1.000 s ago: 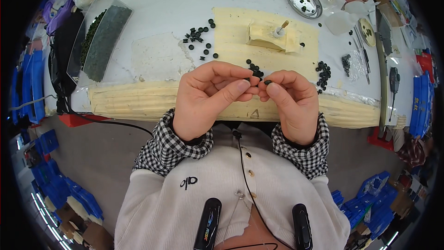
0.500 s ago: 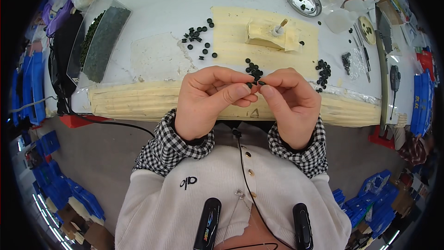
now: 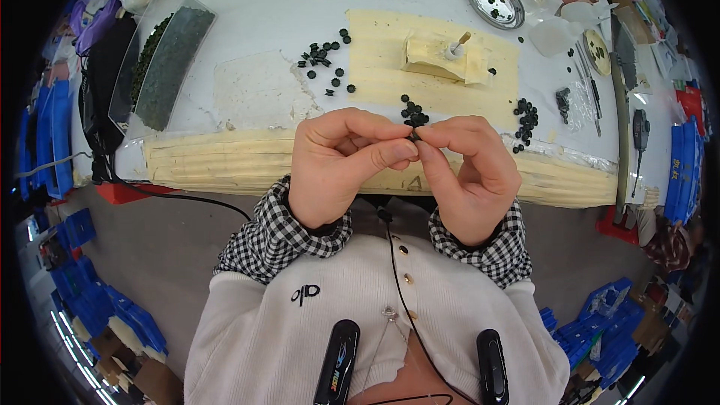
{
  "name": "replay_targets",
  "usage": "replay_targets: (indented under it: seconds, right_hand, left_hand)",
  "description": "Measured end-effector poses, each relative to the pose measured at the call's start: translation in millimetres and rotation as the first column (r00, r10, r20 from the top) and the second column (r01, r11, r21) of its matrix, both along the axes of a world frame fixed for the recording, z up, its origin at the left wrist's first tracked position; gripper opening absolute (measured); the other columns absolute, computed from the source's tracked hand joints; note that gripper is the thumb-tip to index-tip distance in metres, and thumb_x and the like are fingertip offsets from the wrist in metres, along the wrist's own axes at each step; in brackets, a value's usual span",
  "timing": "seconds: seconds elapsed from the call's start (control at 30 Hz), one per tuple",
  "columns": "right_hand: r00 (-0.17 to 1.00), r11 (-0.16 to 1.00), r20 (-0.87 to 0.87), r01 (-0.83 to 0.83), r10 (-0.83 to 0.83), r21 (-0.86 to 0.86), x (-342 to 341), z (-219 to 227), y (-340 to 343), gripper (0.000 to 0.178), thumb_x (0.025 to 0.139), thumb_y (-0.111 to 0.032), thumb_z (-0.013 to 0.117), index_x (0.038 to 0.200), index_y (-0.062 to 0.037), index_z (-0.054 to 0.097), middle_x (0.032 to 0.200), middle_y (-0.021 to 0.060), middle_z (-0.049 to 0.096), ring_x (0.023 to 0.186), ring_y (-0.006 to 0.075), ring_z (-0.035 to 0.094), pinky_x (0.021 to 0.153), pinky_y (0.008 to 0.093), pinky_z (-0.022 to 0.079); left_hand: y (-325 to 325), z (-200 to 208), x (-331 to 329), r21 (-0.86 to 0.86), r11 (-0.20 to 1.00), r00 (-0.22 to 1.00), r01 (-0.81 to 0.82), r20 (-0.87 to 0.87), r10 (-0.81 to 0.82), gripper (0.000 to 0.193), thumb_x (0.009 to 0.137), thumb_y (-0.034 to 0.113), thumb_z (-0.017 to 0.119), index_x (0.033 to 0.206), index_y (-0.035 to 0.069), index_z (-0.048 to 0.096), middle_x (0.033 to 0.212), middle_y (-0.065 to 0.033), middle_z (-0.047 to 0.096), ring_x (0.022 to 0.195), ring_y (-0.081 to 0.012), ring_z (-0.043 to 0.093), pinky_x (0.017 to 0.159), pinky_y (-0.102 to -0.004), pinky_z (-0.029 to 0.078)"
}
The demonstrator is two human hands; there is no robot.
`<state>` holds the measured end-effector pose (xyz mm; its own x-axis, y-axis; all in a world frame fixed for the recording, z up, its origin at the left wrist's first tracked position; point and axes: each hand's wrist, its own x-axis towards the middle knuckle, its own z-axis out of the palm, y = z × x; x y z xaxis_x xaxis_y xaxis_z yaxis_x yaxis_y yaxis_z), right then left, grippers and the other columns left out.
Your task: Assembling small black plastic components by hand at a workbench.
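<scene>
Above the padded front edge of the table, my left hand (image 3: 330, 165) and my right hand (image 3: 476, 172) meet fingertip to fingertip. Both pinch a small dark green round piece (image 3: 414, 137), mostly covered by the fingers; whether it is one part or two pressed together cannot be made out. Just beyond the fingertips lies a little pile of dark ribbed discs (image 3: 413, 113). More such discs (image 3: 525, 121) are heaped to the right of my right hand. Further dark pieces (image 3: 318, 55), some spool-shaped and on their sides, are scattered beyond my left hand.
A yellow-covered block (image 3: 431, 62) with a stick in a white holder (image 3: 455, 50) stands on a yellow sheet (image 3: 367, 37). At the left is a clear bin (image 3: 176, 67) of dark green bits. A round metal dish (image 3: 475, 11), a yellowish dish (image 3: 598, 67) and thin tools (image 3: 592, 94) lie right.
The fingertips have come closer together. Two dark pieces that showed apart, one in each hand, now meet between the fingers. The view has shifted slightly.
</scene>
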<state>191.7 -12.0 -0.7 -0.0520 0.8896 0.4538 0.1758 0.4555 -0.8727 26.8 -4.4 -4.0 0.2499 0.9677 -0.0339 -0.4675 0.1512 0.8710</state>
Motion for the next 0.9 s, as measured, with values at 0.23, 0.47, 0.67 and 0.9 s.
replay_targets:
  seconds: [0.23,0.47,0.67,0.9]
  right_hand:
    - [1.000,0.999,-0.026,-0.016,0.015,-0.031,-0.1,-1.7,-2.0,0.020,0.073,0.008,0.066,0.091,0.0012,0.065,0.089,0.0121,0.062,0.079,0.0192,0.062,0.068,0.0258,0.050]
    - [0.991,0.997,0.123,-0.062,0.056,0.050,1.9,2.1,-1.4,0.028,0.074,0.009,0.064,0.100,-0.0002,0.066,0.095,0.0121,0.060,0.081,0.0176,0.062,0.069,0.0242,0.050]
    - [0.997,0.998,0.063,-0.050,0.048,0.028,3.4,3.4,-0.2,0.028,0.075,0.009,0.064,0.101,0.0002,0.066,0.095,0.0121,0.060,0.081,0.0171,0.061,0.070,0.0238,0.050]
    - [0.994,0.992,-0.047,-0.101,0.097,-0.073,2.0,-1.4,-3.4,0.026,0.077,0.006,0.063,0.102,0.0003,0.066,0.095,0.0112,0.060,0.082,0.0162,0.060,0.071,0.0234,0.048]
  left_hand:
    - [0.3,2.1,-1.6,0.023,1.000,1.000,0.004,-0.020,-0.003,0.014,0.078,-0.007,0.065,0.092,-0.007,0.062,0.088,-0.0152,0.066,0.079,-0.0163,0.065,0.072,-0.0244,0.054]
    - [0.5,5.9,-1.4,0.084,0.994,0.988,-0.064,-0.136,0.075,0.017,0.079,-0.007,0.064,0.096,-0.006,0.064,0.092,-0.0145,0.066,0.082,-0.0161,0.064,0.074,-0.0243,0.053]
    - [1.6,11.6,-0.5,0.175,0.983,0.971,-0.053,-0.223,0.092,0.019,0.079,-0.008,0.064,0.097,-0.006,0.064,0.094,-0.0142,0.065,0.085,-0.0155,0.064,0.076,-0.0242,0.053]
    - [0.1,10.4,-2.6,0.124,0.991,0.981,-0.057,-0.180,0.079,0.023,0.078,-0.009,0.064,0.100,-0.009,0.059,0.094,-0.0166,0.065,0.088,-0.0170,0.064,0.079,-0.0245,0.053]
